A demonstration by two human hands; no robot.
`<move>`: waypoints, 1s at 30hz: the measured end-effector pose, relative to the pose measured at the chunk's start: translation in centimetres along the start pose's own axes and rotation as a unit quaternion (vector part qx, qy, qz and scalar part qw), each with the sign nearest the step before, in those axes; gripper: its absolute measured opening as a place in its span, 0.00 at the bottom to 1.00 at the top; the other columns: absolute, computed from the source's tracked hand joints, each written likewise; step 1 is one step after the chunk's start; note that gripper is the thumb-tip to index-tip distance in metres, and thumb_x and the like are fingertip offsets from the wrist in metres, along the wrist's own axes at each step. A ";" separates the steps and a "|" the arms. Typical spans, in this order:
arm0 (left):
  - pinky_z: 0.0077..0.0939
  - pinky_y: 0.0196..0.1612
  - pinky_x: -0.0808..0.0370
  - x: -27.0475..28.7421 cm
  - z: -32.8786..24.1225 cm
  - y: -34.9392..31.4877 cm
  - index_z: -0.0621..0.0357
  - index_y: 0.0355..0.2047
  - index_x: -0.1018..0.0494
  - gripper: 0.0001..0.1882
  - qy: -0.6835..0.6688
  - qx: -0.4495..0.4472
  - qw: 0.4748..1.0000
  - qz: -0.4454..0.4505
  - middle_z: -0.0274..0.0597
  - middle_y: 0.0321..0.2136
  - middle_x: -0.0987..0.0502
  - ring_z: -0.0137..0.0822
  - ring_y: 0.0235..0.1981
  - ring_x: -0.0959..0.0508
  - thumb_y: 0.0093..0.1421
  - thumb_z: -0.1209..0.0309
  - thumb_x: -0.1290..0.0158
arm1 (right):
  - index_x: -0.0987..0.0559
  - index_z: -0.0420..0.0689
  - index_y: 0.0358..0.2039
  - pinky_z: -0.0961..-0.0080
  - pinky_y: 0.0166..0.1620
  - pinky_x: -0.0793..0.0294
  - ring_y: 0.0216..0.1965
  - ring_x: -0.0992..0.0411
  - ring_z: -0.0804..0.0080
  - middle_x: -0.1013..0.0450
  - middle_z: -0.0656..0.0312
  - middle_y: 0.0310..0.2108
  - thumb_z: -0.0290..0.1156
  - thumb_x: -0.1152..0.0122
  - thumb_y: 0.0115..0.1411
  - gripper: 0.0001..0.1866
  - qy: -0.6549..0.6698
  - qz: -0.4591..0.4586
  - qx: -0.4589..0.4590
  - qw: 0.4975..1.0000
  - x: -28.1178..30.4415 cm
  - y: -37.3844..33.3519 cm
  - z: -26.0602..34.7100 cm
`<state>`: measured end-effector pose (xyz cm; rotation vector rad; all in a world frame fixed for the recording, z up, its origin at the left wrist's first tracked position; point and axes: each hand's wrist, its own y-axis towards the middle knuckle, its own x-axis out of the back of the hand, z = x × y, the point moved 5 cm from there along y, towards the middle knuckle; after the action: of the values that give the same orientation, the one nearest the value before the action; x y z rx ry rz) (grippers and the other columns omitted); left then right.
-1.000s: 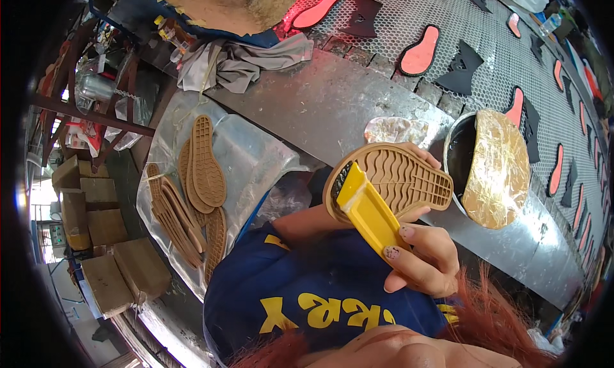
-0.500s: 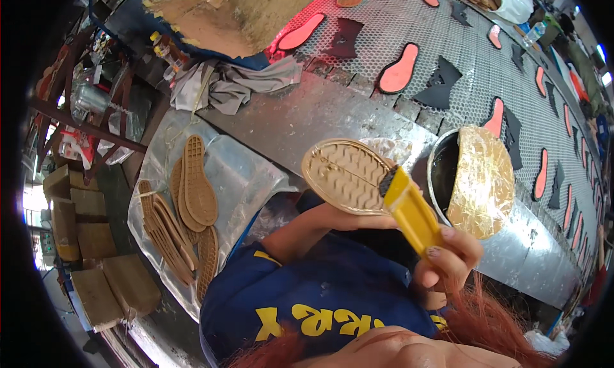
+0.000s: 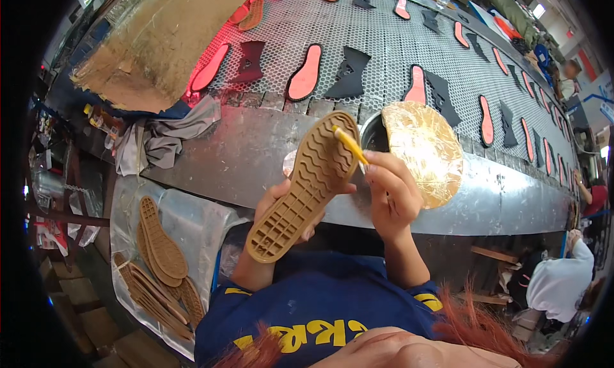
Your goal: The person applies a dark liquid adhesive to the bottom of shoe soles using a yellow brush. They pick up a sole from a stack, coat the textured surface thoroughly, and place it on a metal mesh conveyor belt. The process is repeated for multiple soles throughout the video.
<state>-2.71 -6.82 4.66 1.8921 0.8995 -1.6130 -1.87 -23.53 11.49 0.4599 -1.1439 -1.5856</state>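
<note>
My left hand (image 3: 272, 201) is closed round a tan shoe sole (image 3: 300, 192), its fingers at the edges and behind it. The sole slants upward to the right, and its face with wavy ridges and a square grid is toward me. My right hand (image 3: 393, 192) grips a yellow-handled brush (image 3: 350, 146), seen nearly edge-on over the sole's upper end. I cannot make out its bristles or whether they touch. Just beyond that hand stands a round metal pot (image 3: 373, 137), partly covered by a tan disc wrapped in shiny clear film (image 3: 425, 157).
Several tan soles (image 3: 163, 246) lie on a plastic-covered surface (image 3: 211, 217) at my left. Past the metal ledge (image 3: 243, 157), a mesh conveyor (image 3: 396, 35) carries pink-topped insoles (image 3: 305, 77) and black cut pieces (image 3: 348, 73). Grey cloth (image 3: 166, 134) hangs at the left; a person (image 3: 563, 278) is at the right.
The sole has turned so its whole length shows. The brush has gone from the sole's right rim to over its upper part. My view has shifted, and the conveyor pieces sit farther left.
</note>
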 end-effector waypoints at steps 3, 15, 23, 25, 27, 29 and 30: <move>0.33 0.20 0.23 2.1 0.2 -0.8 0.71 0.61 0.50 0.37 0.041 0.040 0.998 -0.007 0.73 0.59 0.50 0.47 0.20 0.26 0.63 0.51 0.60 | 0.25 0.36 0.34 0.74 0.30 0.28 0.27 0.28 0.63 0.25 0.51 0.30 0.15 0.42 0.53 0.07 -0.034 0.007 -0.017 0.999 -0.2 -0.1 0.1; 0.31 0.13 0.27 1.3 1.9 1.2 0.64 0.63 0.53 0.36 -0.048 0.029 0.995 0.088 0.67 0.54 0.40 0.43 0.22 0.25 0.64 0.51 0.64 | 0.24 0.35 0.35 0.81 0.32 0.31 0.28 0.30 0.74 0.27 0.58 0.29 0.15 0.45 0.56 0.06 -0.015 0.011 -0.117 0.993 0.7 -0.3 -1.7; 0.28 0.16 0.21 1.3 -0.1 2.8 0.59 0.63 0.50 0.32 -0.026 -0.075 0.997 0.003 0.72 0.54 0.38 0.39 0.20 0.21 0.65 0.52 0.65 | 0.26 0.34 0.34 0.72 0.32 0.32 0.26 0.33 0.66 0.30 0.56 0.25 0.14 0.46 0.54 0.07 0.223 0.165 -0.062 0.959 -1.5 -1.4 4.6; 0.31 0.16 0.22 2.3 0.9 3.1 0.58 0.58 0.41 0.29 -0.035 -0.024 0.993 0.105 0.64 0.44 0.30 0.44 0.22 0.20 0.65 0.51 0.64 | 0.26 0.36 0.38 0.79 0.36 0.30 0.32 0.30 0.73 0.27 0.57 0.33 0.14 0.48 0.57 0.08 0.240 0.056 -0.218 0.944 -1.2 -2.3 0.8; 0.32 0.09 0.29 2.6 1.4 2.8 0.57 0.55 0.37 0.27 -0.111 -0.025 0.993 0.015 0.58 0.41 0.29 0.48 0.18 0.25 0.62 0.52 0.61 | 0.25 0.35 0.38 0.81 0.36 0.31 0.33 0.29 0.75 0.27 0.58 0.33 0.15 0.46 0.57 0.08 0.105 0.059 -0.204 0.972 -0.8 -1.7 -0.6; 0.31 0.11 0.26 2.3 1.1 3.2 0.57 0.61 0.46 0.31 -0.072 -0.050 0.993 0.084 0.66 0.51 0.36 0.45 0.19 0.24 0.63 0.53 0.61 | 0.25 0.36 0.36 0.78 0.32 0.31 0.29 0.30 0.70 0.28 0.56 0.29 0.15 0.45 0.56 0.07 0.067 0.106 -0.097 0.987 -1.0 -1.0 1.5; 0.30 0.13 0.25 1.7 0.7 3.2 0.56 0.63 0.49 0.32 -0.061 -0.044 0.987 0.141 0.69 0.55 0.40 0.43 0.20 0.24 0.63 0.54 0.61 | 0.25 0.36 0.34 0.76 0.30 0.31 0.27 0.31 0.67 0.29 0.55 0.26 0.15 0.44 0.55 0.06 0.057 0.151 -0.034 0.986 -1.3 -1.1 3.8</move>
<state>-0.65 -9.19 2.67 1.7501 0.6104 -1.4742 -4.87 -20.77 12.00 0.3113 -1.0176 -1.3130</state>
